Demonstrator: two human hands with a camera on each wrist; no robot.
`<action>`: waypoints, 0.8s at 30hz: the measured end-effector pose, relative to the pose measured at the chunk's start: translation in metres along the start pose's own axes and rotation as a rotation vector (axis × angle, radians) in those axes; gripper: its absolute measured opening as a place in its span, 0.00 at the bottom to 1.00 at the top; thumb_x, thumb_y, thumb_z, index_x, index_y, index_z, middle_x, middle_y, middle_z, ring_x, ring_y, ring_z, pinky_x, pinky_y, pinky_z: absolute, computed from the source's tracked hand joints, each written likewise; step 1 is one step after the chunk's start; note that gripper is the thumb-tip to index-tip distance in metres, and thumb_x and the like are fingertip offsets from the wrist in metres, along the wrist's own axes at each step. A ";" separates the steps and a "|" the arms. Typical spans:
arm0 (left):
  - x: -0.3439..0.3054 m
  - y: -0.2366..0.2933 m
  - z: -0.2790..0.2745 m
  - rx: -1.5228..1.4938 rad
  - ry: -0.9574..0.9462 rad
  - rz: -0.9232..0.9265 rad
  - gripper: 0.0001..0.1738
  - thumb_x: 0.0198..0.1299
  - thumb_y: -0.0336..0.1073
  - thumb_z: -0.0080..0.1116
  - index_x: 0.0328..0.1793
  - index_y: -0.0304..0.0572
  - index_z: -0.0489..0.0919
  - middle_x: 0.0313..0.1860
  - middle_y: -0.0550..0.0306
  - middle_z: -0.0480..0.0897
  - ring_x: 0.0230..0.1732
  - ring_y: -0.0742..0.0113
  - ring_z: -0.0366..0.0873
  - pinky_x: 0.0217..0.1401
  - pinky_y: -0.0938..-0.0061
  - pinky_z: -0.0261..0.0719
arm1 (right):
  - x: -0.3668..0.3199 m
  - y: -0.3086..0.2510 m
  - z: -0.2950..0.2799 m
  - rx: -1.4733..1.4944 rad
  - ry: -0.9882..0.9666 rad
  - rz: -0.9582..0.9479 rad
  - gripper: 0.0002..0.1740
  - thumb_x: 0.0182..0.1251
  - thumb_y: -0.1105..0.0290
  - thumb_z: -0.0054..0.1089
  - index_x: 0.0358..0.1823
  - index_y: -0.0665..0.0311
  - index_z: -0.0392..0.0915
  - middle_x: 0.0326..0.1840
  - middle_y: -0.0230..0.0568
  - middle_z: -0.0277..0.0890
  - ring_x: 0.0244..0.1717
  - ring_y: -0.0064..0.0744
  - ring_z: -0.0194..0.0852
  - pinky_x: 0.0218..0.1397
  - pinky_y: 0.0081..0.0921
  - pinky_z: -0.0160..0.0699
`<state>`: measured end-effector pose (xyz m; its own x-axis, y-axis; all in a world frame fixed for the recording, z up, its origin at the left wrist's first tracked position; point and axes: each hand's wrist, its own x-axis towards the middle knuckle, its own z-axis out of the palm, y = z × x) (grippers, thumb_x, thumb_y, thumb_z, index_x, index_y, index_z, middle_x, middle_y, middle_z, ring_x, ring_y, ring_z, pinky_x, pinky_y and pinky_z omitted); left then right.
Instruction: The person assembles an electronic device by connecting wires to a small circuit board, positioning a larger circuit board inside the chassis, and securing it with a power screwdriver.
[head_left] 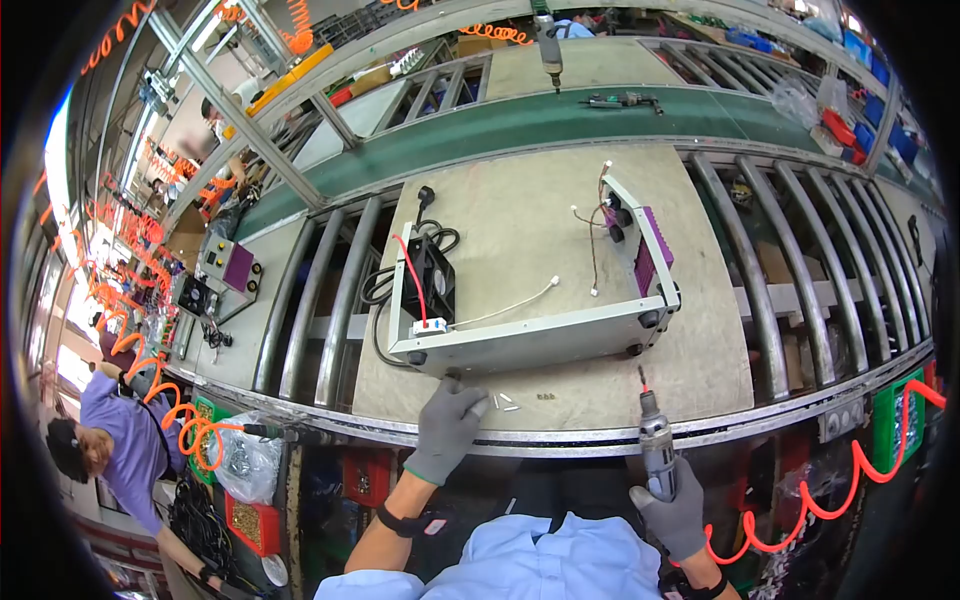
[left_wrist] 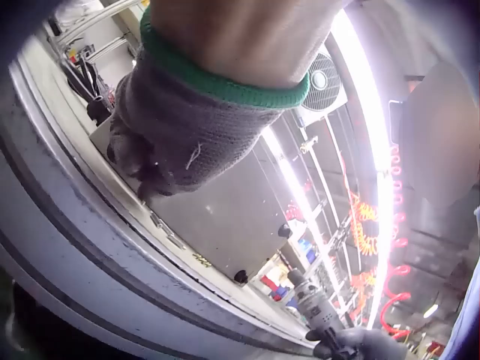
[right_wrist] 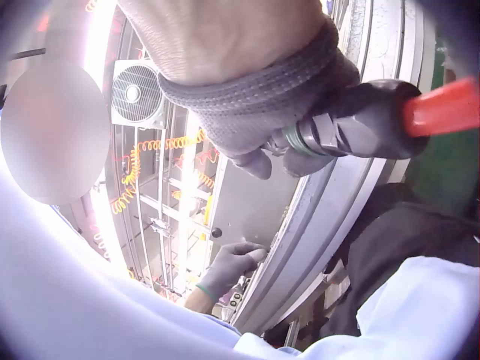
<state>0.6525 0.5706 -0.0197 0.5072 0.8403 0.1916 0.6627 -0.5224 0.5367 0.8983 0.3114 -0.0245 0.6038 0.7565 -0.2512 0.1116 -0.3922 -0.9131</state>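
My gloved left hand [head_left: 447, 425] rests at the near edge of the board, its fingers bent towards the base of a grey metal case frame [head_left: 530, 338]. Beside its thumb lie several small white pins [head_left: 506, 403], with small brass-coloured screws [head_left: 545, 397] further right. My gloved right hand [head_left: 672, 510] grips an air screwdriver [head_left: 655, 445] by its body, bit pointing away from me over the board's edge. A red air hose [right_wrist: 450, 106] leaves its rear end. The frame carries a black fan [head_left: 437, 280], a white connector block [head_left: 430, 326] and a purple panel [head_left: 654, 250].
Metal rollers [head_left: 770, 290] flank the board [head_left: 700, 375] on both sides. Behind runs a green belt [head_left: 700, 110] with another driver [head_left: 625, 101] on it; one hangs above [head_left: 548, 45]. Parts bins [head_left: 252, 522] sit below left. Another person [head_left: 120, 450] stands at left.
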 end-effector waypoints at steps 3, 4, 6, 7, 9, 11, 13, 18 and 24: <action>-0.010 -0.013 -0.002 0.242 -0.097 0.057 0.09 0.62 0.33 0.60 0.48 0.49 0.85 0.38 0.51 0.81 0.42 0.48 0.83 0.42 0.57 0.82 | -0.002 -0.004 0.006 0.040 -0.050 0.001 0.31 0.52 0.64 0.79 0.55 0.68 0.76 0.36 0.36 0.79 0.36 0.22 0.77 0.43 0.27 0.80; -0.011 -0.014 -0.002 0.343 -0.130 0.069 0.10 0.62 0.32 0.59 0.49 0.49 0.84 0.39 0.51 0.81 0.42 0.48 0.83 0.42 0.56 0.83 | -0.002 -0.003 0.009 0.057 -0.072 0.005 0.31 0.52 0.63 0.79 0.55 0.68 0.76 0.36 0.37 0.80 0.37 0.22 0.77 0.44 0.27 0.81; -0.011 -0.011 -0.002 0.537 -0.182 0.138 0.14 0.60 0.30 0.56 0.52 0.49 0.79 0.36 0.51 0.81 0.40 0.48 0.84 0.41 0.54 0.84 | -0.002 -0.008 0.012 0.030 -0.107 -0.017 0.32 0.52 0.62 0.80 0.56 0.68 0.77 0.38 0.38 0.82 0.39 0.23 0.80 0.46 0.28 0.82; -0.011 -0.011 -0.003 0.513 -0.185 0.139 0.14 0.59 0.29 0.56 0.52 0.47 0.79 0.36 0.51 0.81 0.39 0.48 0.84 0.40 0.53 0.84 | -0.002 -0.015 0.013 0.019 -0.121 0.001 0.32 0.52 0.62 0.80 0.56 0.68 0.77 0.38 0.39 0.82 0.39 0.24 0.80 0.46 0.28 0.82; -0.007 -0.012 -0.007 0.467 -0.188 0.146 0.14 0.59 0.29 0.56 0.52 0.44 0.78 0.34 0.50 0.82 0.37 0.48 0.85 0.39 0.53 0.84 | -0.002 -0.033 0.016 0.001 -0.142 0.034 0.32 0.52 0.61 0.80 0.56 0.68 0.77 0.39 0.40 0.82 0.39 0.26 0.81 0.46 0.29 0.82; 0.006 0.009 -0.026 0.094 -0.192 0.094 0.05 0.71 0.30 0.55 0.49 0.38 0.77 0.37 0.46 0.86 0.34 0.51 0.88 0.38 0.62 0.85 | -0.002 -0.044 0.021 0.015 -0.128 0.016 0.31 0.53 0.61 0.80 0.55 0.68 0.78 0.38 0.41 0.83 0.38 0.27 0.82 0.46 0.30 0.82; 0.020 0.032 -0.043 -0.246 -0.306 -0.069 0.04 0.74 0.30 0.54 0.50 0.38 0.75 0.38 0.46 0.87 0.35 0.57 0.89 0.37 0.67 0.86 | -0.002 -0.049 0.025 0.027 -0.141 0.015 0.30 0.53 0.61 0.79 0.55 0.68 0.78 0.38 0.41 0.83 0.39 0.27 0.82 0.46 0.30 0.82; 0.085 0.083 -0.080 -0.594 -0.324 0.048 0.09 0.71 0.32 0.56 0.52 0.35 0.77 0.34 0.56 0.83 0.37 0.74 0.82 0.40 0.75 0.81 | -0.004 -0.062 0.037 0.078 -0.162 0.060 0.30 0.55 0.60 0.79 0.55 0.68 0.78 0.39 0.40 0.82 0.39 0.25 0.79 0.46 0.29 0.81; 0.158 0.107 -0.067 -0.673 -0.482 -0.064 0.11 0.68 0.36 0.59 0.51 0.37 0.81 0.37 0.62 0.81 0.34 0.77 0.78 0.38 0.79 0.79 | -0.010 -0.072 0.044 0.104 -0.170 0.104 0.30 0.56 0.58 0.78 0.54 0.67 0.78 0.39 0.40 0.81 0.39 0.25 0.77 0.46 0.30 0.79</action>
<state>0.7664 0.6567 0.1233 0.7617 0.6309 -0.1475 0.3050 -0.1483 0.9407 0.8496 0.3557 0.0298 0.4649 0.7955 -0.3886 -0.0322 -0.4234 -0.9054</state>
